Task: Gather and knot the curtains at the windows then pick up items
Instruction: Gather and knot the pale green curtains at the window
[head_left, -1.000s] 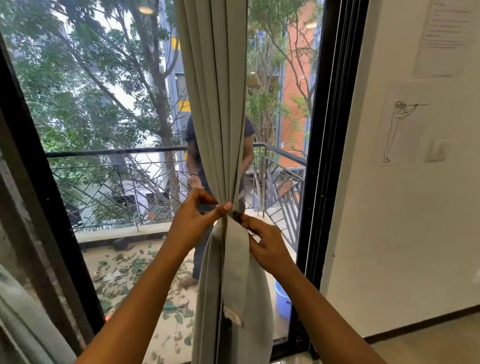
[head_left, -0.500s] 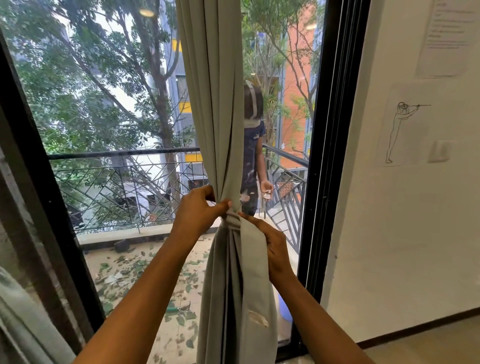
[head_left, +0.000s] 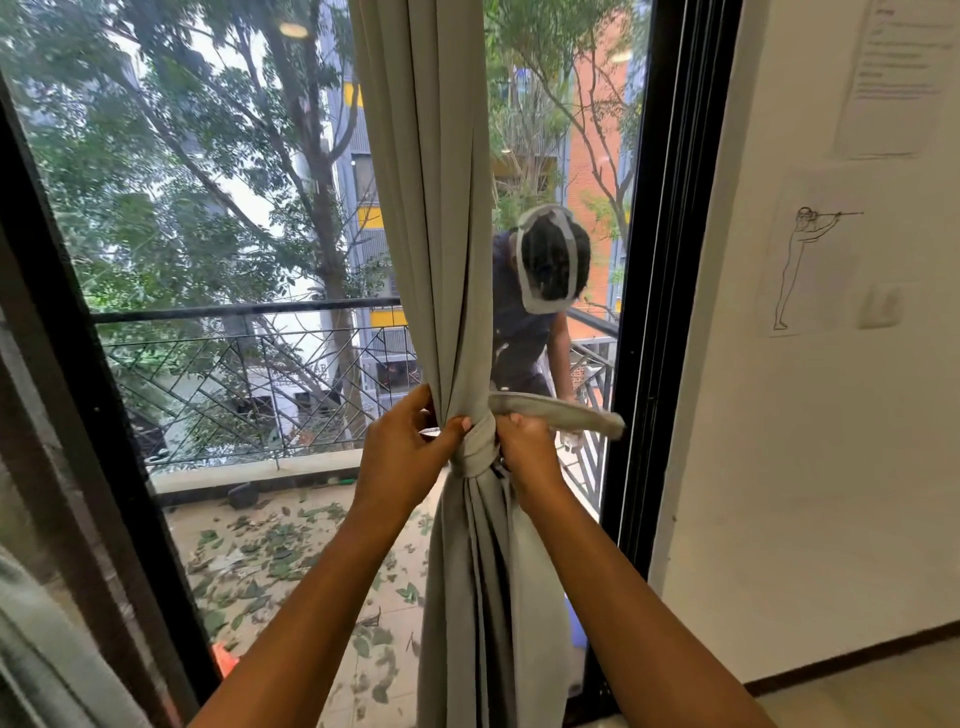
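Observation:
A grey curtain (head_left: 431, 208) hangs gathered in front of the window, bunched at waist height where a grey tie band (head_left: 561, 412) wraps it into a knot (head_left: 475, 447). My left hand (head_left: 400, 457) pinches the bunched curtain just left of the knot. My right hand (head_left: 527, 452) grips the band right of the knot, and the band's free end sticks out sideways to the right. Below the knot the curtain falls loose to the floor.
A black window frame (head_left: 660, 312) stands right of the curtain, then a white wall (head_left: 831, 467) with paper sheets. Outside, a person (head_left: 535, 312) bends over on a balcony with a metal railing (head_left: 249, 364) and scattered leaves. Another curtain edge (head_left: 47, 660) shows at bottom left.
The tie band, hanging down the curtain's front a second ago, now wraps the bunch as a knot with its end pulled out to the right. The person outside has bent lower.

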